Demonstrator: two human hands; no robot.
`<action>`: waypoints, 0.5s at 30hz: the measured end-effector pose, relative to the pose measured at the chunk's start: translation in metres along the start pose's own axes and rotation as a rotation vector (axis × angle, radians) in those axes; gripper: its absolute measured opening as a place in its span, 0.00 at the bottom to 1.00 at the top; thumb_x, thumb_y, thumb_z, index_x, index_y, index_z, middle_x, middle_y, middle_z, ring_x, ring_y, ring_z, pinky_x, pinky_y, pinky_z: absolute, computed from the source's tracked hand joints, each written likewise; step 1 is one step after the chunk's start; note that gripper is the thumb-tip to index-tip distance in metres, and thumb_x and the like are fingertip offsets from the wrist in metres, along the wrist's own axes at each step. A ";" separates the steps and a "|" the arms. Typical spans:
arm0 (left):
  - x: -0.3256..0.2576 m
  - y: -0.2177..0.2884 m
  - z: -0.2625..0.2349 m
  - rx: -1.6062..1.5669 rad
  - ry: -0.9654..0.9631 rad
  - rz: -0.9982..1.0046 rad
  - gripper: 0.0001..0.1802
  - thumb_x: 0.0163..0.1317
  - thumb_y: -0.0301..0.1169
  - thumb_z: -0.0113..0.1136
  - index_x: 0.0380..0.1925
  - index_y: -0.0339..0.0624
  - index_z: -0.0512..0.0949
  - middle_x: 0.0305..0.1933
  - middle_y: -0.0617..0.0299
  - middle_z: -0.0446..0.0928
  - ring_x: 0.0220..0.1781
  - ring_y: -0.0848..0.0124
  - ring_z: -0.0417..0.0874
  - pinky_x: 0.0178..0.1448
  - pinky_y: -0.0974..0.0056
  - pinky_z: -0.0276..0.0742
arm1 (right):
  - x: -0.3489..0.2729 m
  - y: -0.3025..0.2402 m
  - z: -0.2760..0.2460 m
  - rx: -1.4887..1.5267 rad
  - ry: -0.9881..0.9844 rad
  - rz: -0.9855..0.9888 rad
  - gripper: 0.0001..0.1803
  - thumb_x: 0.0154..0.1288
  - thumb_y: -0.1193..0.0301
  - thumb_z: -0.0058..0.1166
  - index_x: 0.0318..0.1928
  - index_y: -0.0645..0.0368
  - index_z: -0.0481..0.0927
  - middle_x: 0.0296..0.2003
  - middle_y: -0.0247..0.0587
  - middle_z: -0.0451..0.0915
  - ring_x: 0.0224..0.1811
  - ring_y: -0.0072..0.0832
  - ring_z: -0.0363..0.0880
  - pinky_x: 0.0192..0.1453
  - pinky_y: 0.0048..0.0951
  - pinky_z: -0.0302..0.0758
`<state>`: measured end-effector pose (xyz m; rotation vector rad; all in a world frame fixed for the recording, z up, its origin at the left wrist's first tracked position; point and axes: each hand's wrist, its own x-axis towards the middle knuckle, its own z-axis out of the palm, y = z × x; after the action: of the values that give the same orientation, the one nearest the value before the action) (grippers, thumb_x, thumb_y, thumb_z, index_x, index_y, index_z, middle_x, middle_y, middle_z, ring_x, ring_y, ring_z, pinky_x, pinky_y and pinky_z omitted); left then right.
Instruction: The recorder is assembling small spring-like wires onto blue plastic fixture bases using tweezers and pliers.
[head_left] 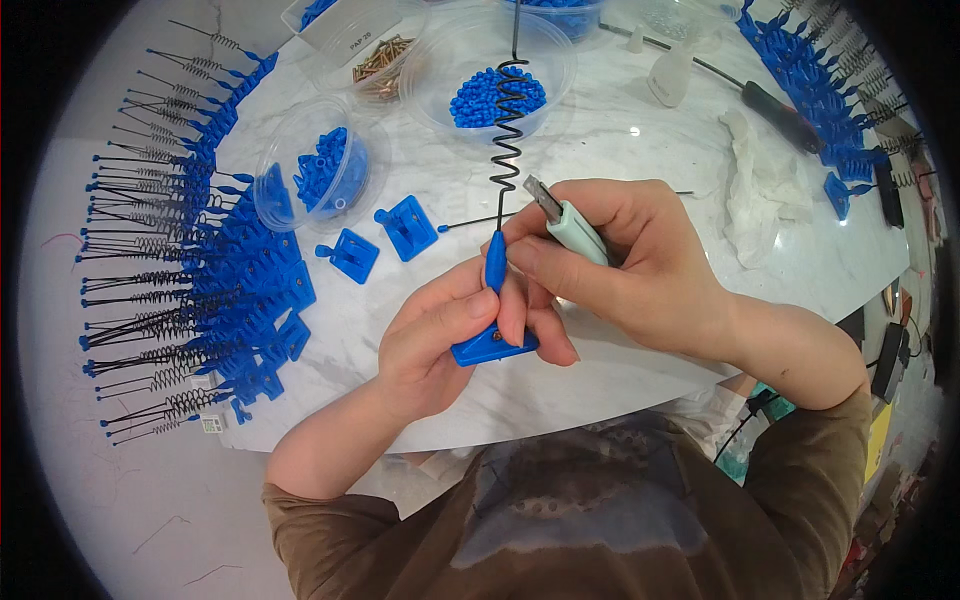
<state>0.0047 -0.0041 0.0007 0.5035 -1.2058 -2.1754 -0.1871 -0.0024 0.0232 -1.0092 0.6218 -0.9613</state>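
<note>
My left hand [435, 325] is closed round a blue plastic piece with a flat base [492, 346] and a tapered sleeve [495, 262]. From the sleeve a black coiled wire [508, 130] rises upright past the top of the picture. A small brass-coloured screw head shows in the base. My right hand [650, 265] grips a pale green utility knife [578, 232], its short metal blade [542, 197] pointing up and left, beside the wire. The right fingertips touch the sleeve near its top.
Beyond my hands stand clear tubs of blue beads [497, 98], brass-coloured screws [384, 62] and blue plastic parts [325, 172]. Two loose blue bases [407, 228] lie left. Finished-looking wired pieces [240, 290] crowd the left edge. A black-handled screwdriver [780, 115] and crumpled tissue [755, 190] lie right.
</note>
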 end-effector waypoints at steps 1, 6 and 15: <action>0.000 0.000 0.000 -0.010 -0.001 -0.004 0.17 0.65 0.42 0.40 0.29 0.39 0.69 0.35 0.43 0.77 0.41 0.59 0.78 0.51 0.61 0.69 | 0.000 0.000 0.000 0.029 -0.007 0.001 0.05 0.63 0.78 0.49 0.31 0.69 0.74 0.23 0.41 0.81 0.18 0.21 0.77 0.26 0.21 0.73; 0.000 0.000 -0.001 0.000 -0.012 0.011 0.17 0.66 0.42 0.40 0.29 0.39 0.69 0.35 0.42 0.77 0.41 0.59 0.78 0.50 0.60 0.70 | 0.001 0.001 0.001 0.065 -0.006 0.029 0.04 0.61 0.80 0.49 0.33 0.71 0.73 0.23 0.44 0.80 0.18 0.23 0.77 0.26 0.21 0.73; -0.001 0.001 0.002 0.032 0.003 -0.024 0.17 0.65 0.41 0.40 0.29 0.39 0.69 0.34 0.42 0.77 0.40 0.58 0.79 0.51 0.61 0.70 | 0.001 0.000 0.001 0.062 0.017 0.088 0.03 0.59 0.80 0.50 0.31 0.70 0.73 0.22 0.46 0.80 0.17 0.25 0.78 0.26 0.22 0.74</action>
<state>0.0047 -0.0030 0.0029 0.5371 -1.2402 -2.1780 -0.1857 -0.0032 0.0239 -0.9126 0.6411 -0.9075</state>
